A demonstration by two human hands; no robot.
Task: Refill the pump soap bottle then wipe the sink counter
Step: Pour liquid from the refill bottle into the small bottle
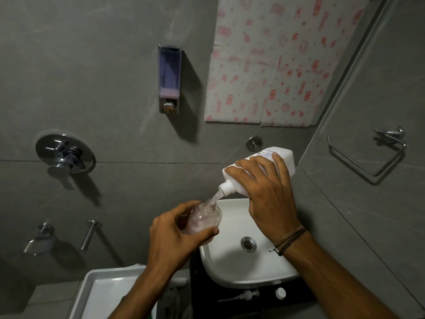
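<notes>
Your left hand (pixel 174 231) hides much of the clear bottle (pixel 205 218); your right palm (pixel 269 194) covers the refill jug's (pixel 259 166) label.

head cam | looks steeply down | close above sink (pixel 230 268)

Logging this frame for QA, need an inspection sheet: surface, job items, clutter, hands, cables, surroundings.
Surface: black counter around white basin; no spill visible.
Job's things: white refill jug tilted, soap stream entering clear soap bottle; pump head and white cap lying on counter.
Clutter: white tray lower left.
Grippers: left hand holds bottle; right hand holds jug.
Cables: nothing seen.
Surroundings: wall soap dispenser, shower mixer, towel ring, patterned sheet.
</notes>
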